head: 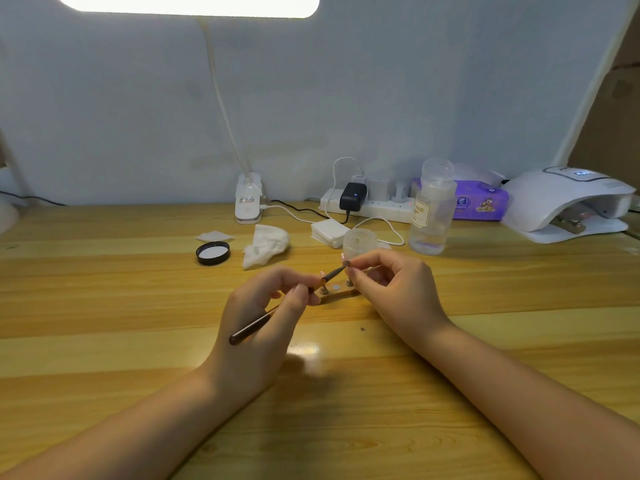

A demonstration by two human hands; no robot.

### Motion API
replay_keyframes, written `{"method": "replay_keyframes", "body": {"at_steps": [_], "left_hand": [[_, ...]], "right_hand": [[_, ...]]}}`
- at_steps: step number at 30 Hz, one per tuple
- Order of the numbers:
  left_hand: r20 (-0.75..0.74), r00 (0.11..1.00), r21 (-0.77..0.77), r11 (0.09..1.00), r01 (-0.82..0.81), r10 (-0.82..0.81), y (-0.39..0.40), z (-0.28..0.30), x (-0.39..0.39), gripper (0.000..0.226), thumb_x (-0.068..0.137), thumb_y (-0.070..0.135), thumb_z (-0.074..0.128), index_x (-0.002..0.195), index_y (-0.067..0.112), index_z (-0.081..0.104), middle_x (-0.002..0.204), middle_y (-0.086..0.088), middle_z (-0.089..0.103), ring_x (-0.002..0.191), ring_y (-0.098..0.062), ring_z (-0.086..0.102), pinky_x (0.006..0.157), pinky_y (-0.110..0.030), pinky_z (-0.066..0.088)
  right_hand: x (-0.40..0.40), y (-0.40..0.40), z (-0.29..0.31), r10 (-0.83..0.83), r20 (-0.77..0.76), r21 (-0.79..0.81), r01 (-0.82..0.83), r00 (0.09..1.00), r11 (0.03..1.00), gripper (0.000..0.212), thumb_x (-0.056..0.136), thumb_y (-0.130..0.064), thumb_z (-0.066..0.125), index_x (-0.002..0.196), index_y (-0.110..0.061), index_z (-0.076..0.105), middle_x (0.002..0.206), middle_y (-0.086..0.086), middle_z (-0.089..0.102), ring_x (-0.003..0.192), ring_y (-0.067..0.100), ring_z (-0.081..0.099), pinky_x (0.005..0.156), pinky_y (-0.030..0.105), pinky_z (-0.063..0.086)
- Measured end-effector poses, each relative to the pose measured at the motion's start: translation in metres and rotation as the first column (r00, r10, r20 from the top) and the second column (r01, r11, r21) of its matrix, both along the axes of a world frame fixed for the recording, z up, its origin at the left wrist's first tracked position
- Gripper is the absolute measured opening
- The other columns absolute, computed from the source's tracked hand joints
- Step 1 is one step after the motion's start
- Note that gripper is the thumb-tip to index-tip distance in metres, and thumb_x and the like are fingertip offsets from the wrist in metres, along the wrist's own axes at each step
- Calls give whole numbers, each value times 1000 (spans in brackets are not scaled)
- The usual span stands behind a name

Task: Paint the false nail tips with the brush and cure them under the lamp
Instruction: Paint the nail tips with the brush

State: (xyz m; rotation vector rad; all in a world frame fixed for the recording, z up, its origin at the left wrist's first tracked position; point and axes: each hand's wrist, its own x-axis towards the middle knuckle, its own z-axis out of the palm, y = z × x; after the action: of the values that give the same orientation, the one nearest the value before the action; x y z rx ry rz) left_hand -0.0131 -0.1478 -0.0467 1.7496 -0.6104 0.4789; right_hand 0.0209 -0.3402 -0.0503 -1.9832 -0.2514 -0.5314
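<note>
The right hand (391,285) pinches a nail tip (345,260) between thumb and forefinger, its other fingers loosely curled, holding it just above the middle of the surface (104,341). The brush (277,311) meets that tip with its bristle end; the left hand (263,327) grips the brush near the ferrule with thumb and fingers curled round it, and the dark handle runs back across the palm toward the near edge. Below and between the hands lies a small wooden holder (341,295) with metal pegs; one peg by the left fingertips carries another tip (322,274), though it is too small to tell more. Just behind the hands stands a small clear jar (359,241), and to its left lie a crumpled wipe (265,244), a black lid (213,252) turned upward and a flat pad (214,235). A stack of pads (329,232) sits behind the jar. A clear bottle (431,209) stands to the right of the jar. At the far right corner is the white curing lamp (568,202), with something lying inside its opening. Along the far edge run a tissue pack (481,200), a power strip (370,204) with plugged chargers, and the clamp base of a desk lamp (248,199).
</note>
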Motion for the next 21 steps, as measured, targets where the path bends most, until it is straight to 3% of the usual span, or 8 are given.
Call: {"method": "replay_keyframes", "body": {"at_steps": [8, 12, 16, 21], "left_hand": [[30, 999, 27, 1000, -14, 13, -1, 0, 2, 24, 91, 36, 53, 106, 24, 68, 93, 14, 72, 93, -8, 67, 77, -12, 46], [25, 1000, 38, 999, 2, -3, -1, -2, 1, 24, 88, 35, 52, 99, 22, 69, 87, 13, 72, 87, -4, 65, 75, -11, 43], [-21, 1000, 66, 998, -10, 11, 1, 0, 5, 29, 81, 40, 48, 90, 22, 68, 79, 10, 71, 83, 0, 64, 76, -16, 44], [39, 998, 56, 998, -42, 40, -1, 0, 1, 26, 90, 38, 51, 106, 26, 68, 92, 15, 71, 93, -10, 66, 76, -12, 45]], "right_hand": [[0, 1, 0, 11, 9, 1, -11, 1000, 1000, 13, 84, -21, 72, 87, -33, 70, 76, 1, 71, 70, 21, 64, 65, 37, 55], [0, -1, -1, -16, 4, -20, 16, 1000, 1000, 10, 84, -21, 72, 88, -30, 71, 75, 0, 70, 64, 16, 59, 58, 25, 48], [1, 0, -1, -19, 3, -20, 19, 1000, 1000, 7, 84, -21, 71, 89, -27, 72, 75, 3, 70, 63, 19, 57, 58, 27, 48], [0, 0, -1, -20, 7, -17, 21, 1000, 1000, 6, 83, -22, 72, 89, -24, 74, 78, -2, 70, 61, 12, 55, 57, 22, 46]]}}
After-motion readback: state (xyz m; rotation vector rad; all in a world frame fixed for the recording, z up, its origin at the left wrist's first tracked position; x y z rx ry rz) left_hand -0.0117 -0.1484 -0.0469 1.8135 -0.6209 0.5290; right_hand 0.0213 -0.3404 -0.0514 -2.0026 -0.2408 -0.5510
